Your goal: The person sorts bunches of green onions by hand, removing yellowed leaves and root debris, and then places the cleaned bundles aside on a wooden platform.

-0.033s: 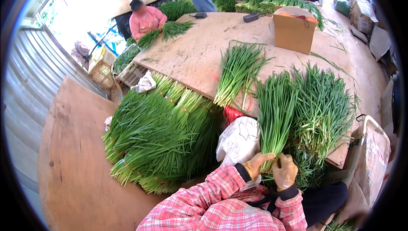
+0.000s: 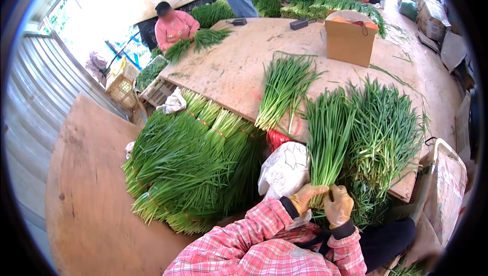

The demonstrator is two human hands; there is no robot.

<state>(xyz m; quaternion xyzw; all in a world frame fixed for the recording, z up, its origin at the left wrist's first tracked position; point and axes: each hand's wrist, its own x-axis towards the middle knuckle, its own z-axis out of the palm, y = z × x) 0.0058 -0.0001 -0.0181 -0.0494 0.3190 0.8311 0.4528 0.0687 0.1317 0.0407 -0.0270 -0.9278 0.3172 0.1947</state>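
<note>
A long bunch of green chives lies before me, its leaves pointing away over the table and its pale stem ends toward me. My left hand, in a yellowish glove, is closed round the stems from the left. My gloved right hand pinches the stem ends from the right; its fingertips are partly hidden. To the right is a thick loose heap of chives. A smaller bunch of chives rests farther off, left of the held one. Red ties hang at the table edge by a white cloth bundle.
A large stack of tied chive bundles fills my left, beside a curved wooden board. An open cardboard box stands on the wooden table. A lined crate is at my right. Across the table sits a person in pink.
Both hands stay at the stem ends of the bunch, with barely any shift. The view has tilted slightly.
</note>
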